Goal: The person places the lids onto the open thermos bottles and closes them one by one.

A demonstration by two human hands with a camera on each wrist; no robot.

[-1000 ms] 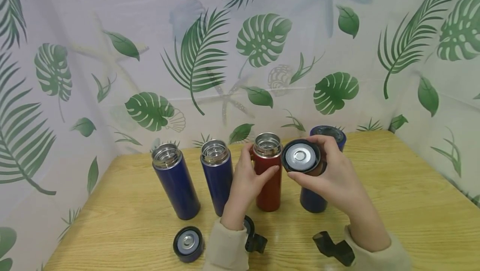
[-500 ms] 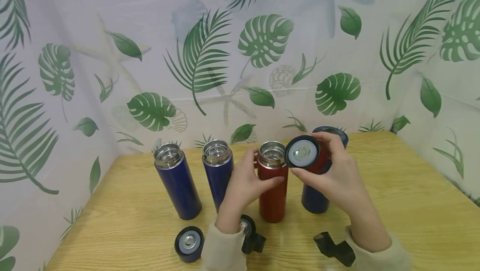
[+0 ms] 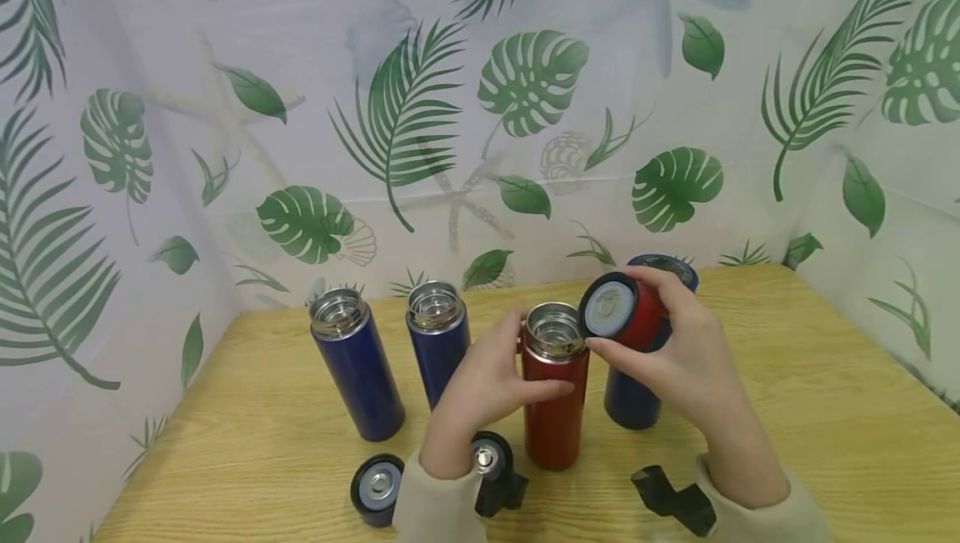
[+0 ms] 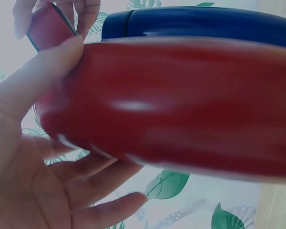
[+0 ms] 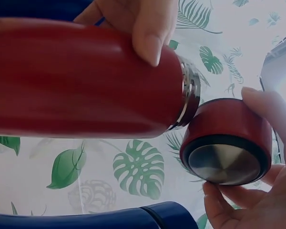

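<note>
My left hand (image 3: 487, 380) grips an open-mouthed red vacuum flask (image 3: 555, 422) near its neck, thumb in front and fingers behind. The flask stands roughly upright, with its bare steel rim (image 3: 555, 328) showing. My right hand (image 3: 693, 351) pinches the flask's red lid (image 3: 647, 318) between thumb and fingers. The lid is tipped on its side, its grey inner face turned left. In the right wrist view the lid (image 5: 229, 121) is right beside the steel neck (image 5: 189, 90); whether they touch, I cannot tell.
Two lidless blue flasks, one (image 3: 360, 380) farther left and one (image 3: 437, 351) nearer, stand left of the red one. A capped blue flask (image 3: 632, 401) stands behind my right hand. An upturned blue lid (image 3: 378, 486) lies in front; another lid (image 3: 489, 458) is partly hidden by my left wrist.
The red flask has come nearer and slightly right in my left hand. The lid in my right hand has shifted a little right and turned, showing more of its red side.
</note>
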